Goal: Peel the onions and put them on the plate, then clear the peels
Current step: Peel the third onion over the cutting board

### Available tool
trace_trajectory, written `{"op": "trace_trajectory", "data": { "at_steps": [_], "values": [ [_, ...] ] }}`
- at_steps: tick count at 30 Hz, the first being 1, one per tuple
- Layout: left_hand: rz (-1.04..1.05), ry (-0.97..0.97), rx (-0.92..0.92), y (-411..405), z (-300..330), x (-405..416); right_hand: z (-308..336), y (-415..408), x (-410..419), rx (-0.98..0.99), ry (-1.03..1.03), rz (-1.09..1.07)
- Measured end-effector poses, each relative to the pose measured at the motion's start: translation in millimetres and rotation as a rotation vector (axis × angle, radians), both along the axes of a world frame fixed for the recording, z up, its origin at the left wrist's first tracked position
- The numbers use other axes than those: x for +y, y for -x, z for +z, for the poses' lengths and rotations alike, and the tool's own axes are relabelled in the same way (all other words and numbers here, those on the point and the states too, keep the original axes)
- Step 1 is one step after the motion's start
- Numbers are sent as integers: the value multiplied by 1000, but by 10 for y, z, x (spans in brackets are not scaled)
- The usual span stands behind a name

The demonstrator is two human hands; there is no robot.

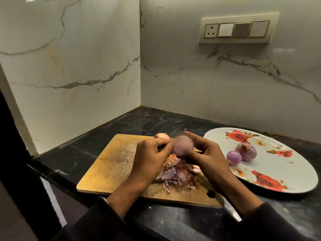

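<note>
Both hands hold a purple onion (182,146) above the wooden cutting board (111,162). My right hand (206,153) grips it from the right and below. My left hand (151,157) pinches at its left side with thumb and fingers. Under the hands a heap of onion peels (177,174) lies on the board. Another onion (161,136) with its skin on sits at the board's far edge, partly hidden by my left hand. Two peeled onions, a small one (233,157) and a larger one (245,151), lie on the white rose-patterned plate (281,171) to the right.
The black counter (156,122) ends in a corner of marble walls behind the board. A switch panel (236,30) hangs on the right wall. The counter's front edge runs close under my forearms.
</note>
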State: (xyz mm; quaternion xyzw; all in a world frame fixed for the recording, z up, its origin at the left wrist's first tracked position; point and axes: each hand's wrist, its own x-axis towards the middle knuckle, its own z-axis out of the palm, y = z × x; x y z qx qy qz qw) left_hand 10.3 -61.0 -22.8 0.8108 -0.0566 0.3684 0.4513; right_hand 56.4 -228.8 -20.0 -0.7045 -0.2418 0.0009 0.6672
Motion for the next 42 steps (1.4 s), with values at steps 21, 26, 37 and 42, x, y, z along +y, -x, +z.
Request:
{"op": "trace_trajectory", "data": {
  "at_steps": [21, 26, 37, 42],
  "values": [
    [-151, 316, 83, -32, 13, 8, -55, -2, 67, 161, -202, 54],
    [-124, 149, 19, 14, 26, -1, -57, -2, 54, 155, -208, 42],
    [11, 0, -82, 44, 39, -31, -73, 41, 102, 111, -200, 45],
    [60, -21, -92, 33, 16, -28, -92, 45, 113, 118, -212, 50]
  ]
}}
